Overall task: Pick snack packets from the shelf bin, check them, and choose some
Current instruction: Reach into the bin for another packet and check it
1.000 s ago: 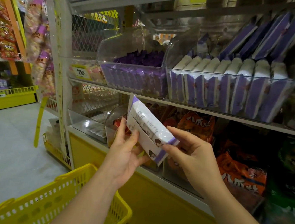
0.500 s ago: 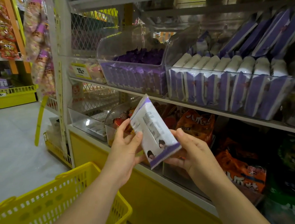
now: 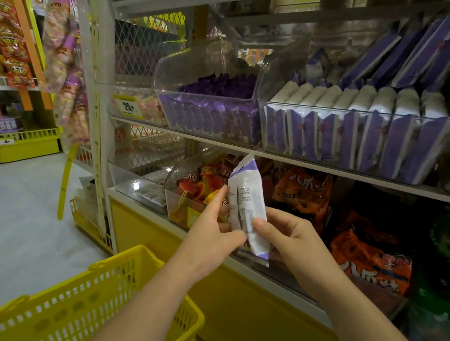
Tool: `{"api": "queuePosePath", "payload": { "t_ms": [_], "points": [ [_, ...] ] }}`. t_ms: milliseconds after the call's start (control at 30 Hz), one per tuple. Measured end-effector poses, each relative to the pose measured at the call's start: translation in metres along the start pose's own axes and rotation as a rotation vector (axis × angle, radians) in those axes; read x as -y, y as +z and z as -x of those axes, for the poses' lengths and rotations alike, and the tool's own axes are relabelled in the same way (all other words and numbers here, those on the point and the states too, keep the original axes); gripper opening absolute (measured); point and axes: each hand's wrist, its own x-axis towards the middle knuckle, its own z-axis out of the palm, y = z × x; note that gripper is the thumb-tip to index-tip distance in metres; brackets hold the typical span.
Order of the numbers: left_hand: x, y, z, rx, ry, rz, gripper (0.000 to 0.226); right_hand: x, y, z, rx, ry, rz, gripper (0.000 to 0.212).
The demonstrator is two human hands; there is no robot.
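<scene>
Shop aisle, grey floor, white metal shelving packed with snacks. Both hands are raised in front of the lower shelf.

Right hand: thumb laid across the front of a white-and-purple snack packet, other fingers curled out of sight behind it. Firm pinch on the lower half.

Left hand: index finger stretched up the packet's left edge, thumb tip on the lower front, remaining fingers tucked behind. Both hands hold the one packet; neither is free.

Change over the last second: the packet lay slanted, long axis running from upper left down to the right, purple end by the right hand. It now stands nearly upright, with the seamed back and its small print turned toward the head camera. The left hand has gone from cupping below to pinching the edge.

Reading: the checking step is under way, print side brought round for a look. No choice made yet.

Packet: slim pillow pack, white body, purple bands at top and bottom, crimped ends, lengthwise fin seam. Soft film, lightly puffed. Print too small to read. No tear or dent shows.

Outward: the packet is held in the air in front of orange crinkled snack bags. It sits below the clear plastic shelf bin, which holds a row of matching packets on end. Yellow plastic shopping basket sits low left, under the left forearm; its inside is not seen well enough to judge.
</scene>
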Motion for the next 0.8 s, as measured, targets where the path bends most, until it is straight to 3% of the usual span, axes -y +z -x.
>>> {"api": "queuePosePath", "payload": {
  "t_ms": [200, 467, 600, 733, 800],
  "points": [
    [-0.003, -0.007, -0.001, -0.105, -0.071, 0.1, 0.088, -0.001, -0.002, 0.001, 0.062, 0.002, 0.024, 0.028],
    [-0.002, -0.01, 0.001, -0.044, -0.112, 0.187, 0.023, -0.003, -0.009, 0.001, 0.132, 0.054, 0.024, 0.033],
    [-0.009, -0.01, 0.005, 0.008, -0.033, 0.15, 0.031, 0.001, -0.008, 0.002, 0.087, 0.055, -0.048, 0.031],
    [-0.027, -0.027, 0.008, 0.189, -0.006, 0.156, 0.063, 0.02, 0.003, 0.004, 0.137, 0.048, -0.387, 0.032],
    [-0.043, -0.04, 0.008, 0.26, 0.035, 0.189, 0.071, 0.037, 0.01, 0.001, 0.15, 0.022, -0.4, 0.035]
  ]
}}
